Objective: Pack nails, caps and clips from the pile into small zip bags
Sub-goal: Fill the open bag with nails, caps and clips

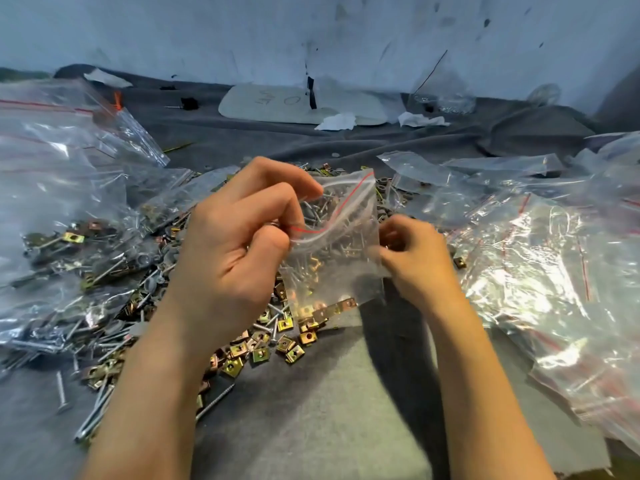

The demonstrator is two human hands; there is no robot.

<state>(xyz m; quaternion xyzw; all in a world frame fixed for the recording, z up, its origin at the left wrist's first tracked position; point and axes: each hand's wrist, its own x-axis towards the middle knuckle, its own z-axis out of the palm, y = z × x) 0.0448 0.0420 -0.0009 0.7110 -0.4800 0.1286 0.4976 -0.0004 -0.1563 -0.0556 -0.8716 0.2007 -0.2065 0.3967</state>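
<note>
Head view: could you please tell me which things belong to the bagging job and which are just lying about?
Job: small zip bag, held by left hand and right hand; pile of nails, caps and clips; filled bags at left; spare bags at right.
Lying about: crumpled tissues; white board; small black item near the wall.

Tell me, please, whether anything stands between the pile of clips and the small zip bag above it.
Nothing visible does. The left hand pinches the small zip bag at its red zip edge, the right hand holds its right side, over the pile. Whether its mouth is open is unclear.
</note>
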